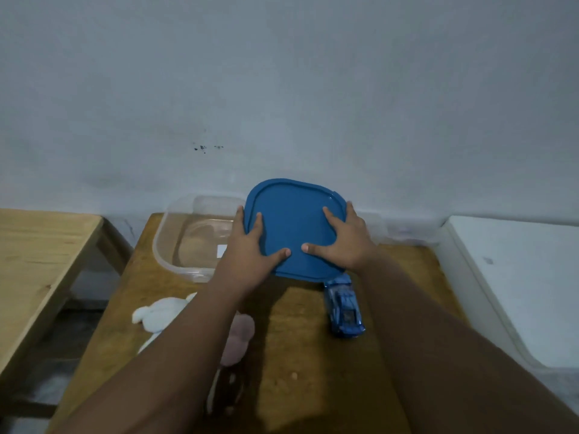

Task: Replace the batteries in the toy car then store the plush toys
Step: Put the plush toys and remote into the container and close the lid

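Note:
Both my hands hold a blue square lid (294, 220) above the back of the wooden table (300, 355), its face tilted toward me. My left hand (250, 245) grips its left edge and my right hand (344, 242) its right edge, thumbs lying on the face. An open clear plastic container (175, 242) stands just left of the lid, partly hidden by it. The blue toy car (343, 308) sits on the table below the lid's right corner. A white plush toy (156, 313) and a pink plush toy (239, 336) lie near the left edge, partly under my left forearm.
A second wooden table (37, 261) stands to the left across a gap. A white surface (517, 277) borders the right side. The wall rises right behind the container.

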